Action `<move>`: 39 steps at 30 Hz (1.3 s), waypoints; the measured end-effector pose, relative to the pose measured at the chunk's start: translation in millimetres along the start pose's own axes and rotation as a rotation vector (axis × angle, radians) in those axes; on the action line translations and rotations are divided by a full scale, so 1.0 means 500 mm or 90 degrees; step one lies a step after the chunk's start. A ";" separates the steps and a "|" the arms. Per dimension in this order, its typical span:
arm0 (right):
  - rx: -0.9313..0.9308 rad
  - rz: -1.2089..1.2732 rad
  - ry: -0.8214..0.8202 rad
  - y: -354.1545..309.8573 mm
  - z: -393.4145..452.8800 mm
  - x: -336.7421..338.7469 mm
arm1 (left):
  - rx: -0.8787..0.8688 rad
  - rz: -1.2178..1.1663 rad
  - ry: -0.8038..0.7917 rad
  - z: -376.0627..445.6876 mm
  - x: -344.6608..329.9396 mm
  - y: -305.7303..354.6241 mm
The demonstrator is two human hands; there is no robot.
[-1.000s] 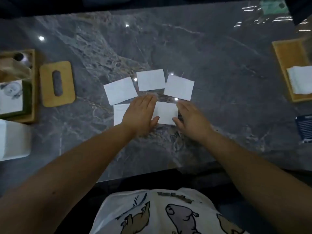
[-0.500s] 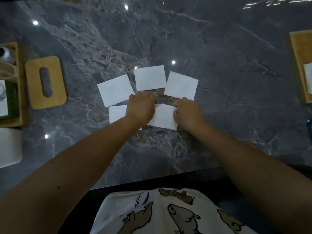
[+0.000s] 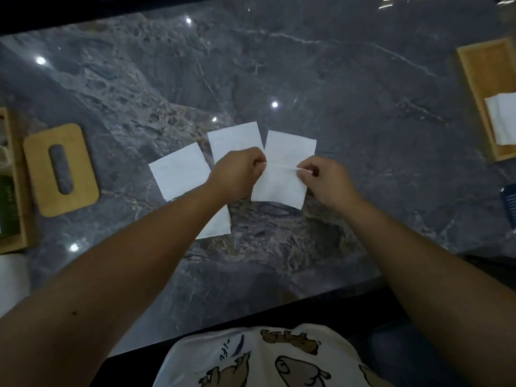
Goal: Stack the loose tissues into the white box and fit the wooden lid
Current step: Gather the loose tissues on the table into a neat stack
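Several white tissues lie on the dark marble table. My left hand (image 3: 237,174) and my right hand (image 3: 324,180) pinch the top corners of one tissue (image 3: 277,188), lifted off the table and hanging between them. Behind it lie a tissue at the right (image 3: 293,148), one in the middle (image 3: 234,138) and one at the left (image 3: 178,174). Another tissue (image 3: 216,226) is partly hidden under my left forearm. The wooden lid (image 3: 60,169) with an oval slot lies flat at the left. The white box (image 3: 12,277) shows at the left edge.
A wooden tray (image 3: 14,191) holding green and other items stands at the far left. Another wooden tray (image 3: 485,88) with white tissues in it sits at the far right. A dark blue object (image 3: 509,205) lies at the right edge.
Both hands closed on the near right tissue's edges and lifted it off the table; it now hangs between my pinched fingers. The camera view shifted a little.
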State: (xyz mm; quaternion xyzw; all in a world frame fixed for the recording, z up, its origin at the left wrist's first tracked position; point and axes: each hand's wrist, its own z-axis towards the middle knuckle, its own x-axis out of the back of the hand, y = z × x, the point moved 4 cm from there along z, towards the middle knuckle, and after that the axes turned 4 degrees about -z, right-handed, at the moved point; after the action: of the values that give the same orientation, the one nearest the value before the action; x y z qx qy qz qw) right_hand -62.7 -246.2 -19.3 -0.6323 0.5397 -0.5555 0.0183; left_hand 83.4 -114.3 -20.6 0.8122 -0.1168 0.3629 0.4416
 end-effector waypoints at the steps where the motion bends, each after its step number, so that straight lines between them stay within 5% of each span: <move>1: -0.009 0.013 0.014 0.002 0.012 0.013 | -0.004 0.001 0.004 0.019 0.004 0.011; 12: -0.111 0.029 0.053 0.036 0.139 0.055 | 0.015 0.088 0.043 0.168 0.017 0.056; 26: 0.081 -0.309 0.037 0.018 0.144 0.036 | -0.075 0.298 0.051 0.196 -0.019 0.038; 30: 0.047 -0.269 -0.001 0.013 0.155 0.042 | -0.077 0.341 0.016 0.200 -0.018 0.057; 39: 0.009 -0.150 -0.107 0.006 0.150 0.063 | -0.064 0.141 -0.009 0.137 0.015 0.059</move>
State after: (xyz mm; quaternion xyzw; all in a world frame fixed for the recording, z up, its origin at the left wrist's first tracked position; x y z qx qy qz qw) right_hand -16.5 -312.7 -28.5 -0.7354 0.4546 -0.5025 0.0025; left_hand 107.0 -185.5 -20.4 0.7740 -0.2269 0.3971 0.4378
